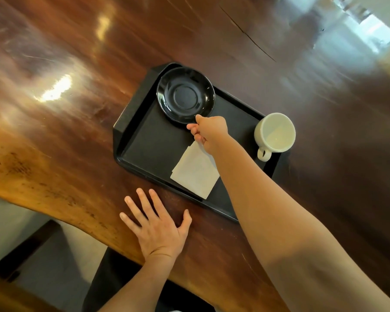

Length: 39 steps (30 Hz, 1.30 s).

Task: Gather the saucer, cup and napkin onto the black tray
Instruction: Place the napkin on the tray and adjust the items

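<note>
The black tray (153, 149) lies on the wooden table. A glossy black saucer (185, 94) rests in the tray's far left corner. My right hand (208, 131) pinches the saucer's near rim with thumb and fingers. A white folded napkin (195, 173) lies on the tray just under my right wrist, one corner reaching the tray's near rim. The white cup (275, 134) stands empty at the tray's right end, handle towards me. My left hand (158, 228) lies flat on the table, fingers spread, just in front of the tray.
The wooden table (65, 143) is glossy with bright reflections, and a dark crack (248, 34) runs across its far side. Its uneven near edge is at the lower left, with a grey floor (32, 221) and a dark bench below it.
</note>
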### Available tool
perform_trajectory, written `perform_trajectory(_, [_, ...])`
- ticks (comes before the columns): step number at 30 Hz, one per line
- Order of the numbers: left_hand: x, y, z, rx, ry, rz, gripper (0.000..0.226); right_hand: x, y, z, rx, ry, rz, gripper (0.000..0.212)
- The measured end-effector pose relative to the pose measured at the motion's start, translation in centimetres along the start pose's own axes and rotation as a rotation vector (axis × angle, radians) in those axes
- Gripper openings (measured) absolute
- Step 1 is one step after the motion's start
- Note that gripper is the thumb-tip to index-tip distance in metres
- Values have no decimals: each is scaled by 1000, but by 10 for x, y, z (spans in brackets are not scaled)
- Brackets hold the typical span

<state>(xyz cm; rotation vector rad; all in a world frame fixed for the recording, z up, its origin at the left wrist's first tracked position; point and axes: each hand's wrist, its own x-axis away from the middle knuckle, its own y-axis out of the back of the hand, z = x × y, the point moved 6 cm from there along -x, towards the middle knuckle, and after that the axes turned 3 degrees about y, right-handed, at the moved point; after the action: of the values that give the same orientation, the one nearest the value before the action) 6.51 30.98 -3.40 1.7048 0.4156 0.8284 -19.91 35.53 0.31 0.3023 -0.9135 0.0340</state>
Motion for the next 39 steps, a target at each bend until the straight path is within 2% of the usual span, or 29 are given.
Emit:
perform_trajectory(6, [0,0,0,-2,-3,-5,107,8,2,4,-71,20,25,26])
perform_trajectory(10, [1,0,1,0,-2,-3,108,25,26,-5,-136,47,18,18])
perform_trajectory(18, [1,-2,3,-25,5,7,111,41,98,-65,-309,-62,-143,18])
perform_trajectory(21, [2,-3,3,-20,11,13,112,43,120,-82,-365,-72,-251,18])
perform_trajectory(23, [2,-3,3,-13,13,13,112,45,136,-86,-307,-39,-336,23])
perform_trajectory(25, [2,-2,3,-9,9,6,111,47,149,-84,-136,47,-385,28])
perform_trajectory(29, [3,-2,2,-1,14,9,110,51,156,-68,116,221,-411,23])
perform_trajectory(33, [3,-1,3,6,9,9,110,52,152,-63,224,258,-428,23])
perform_trajectory(36, [3,-1,3,12,10,10,109,52,151,-65,232,245,-446,21])
perform_trajectory(39, [4,0,1,14,7,17,109,54,148,-74,233,202,-443,27])
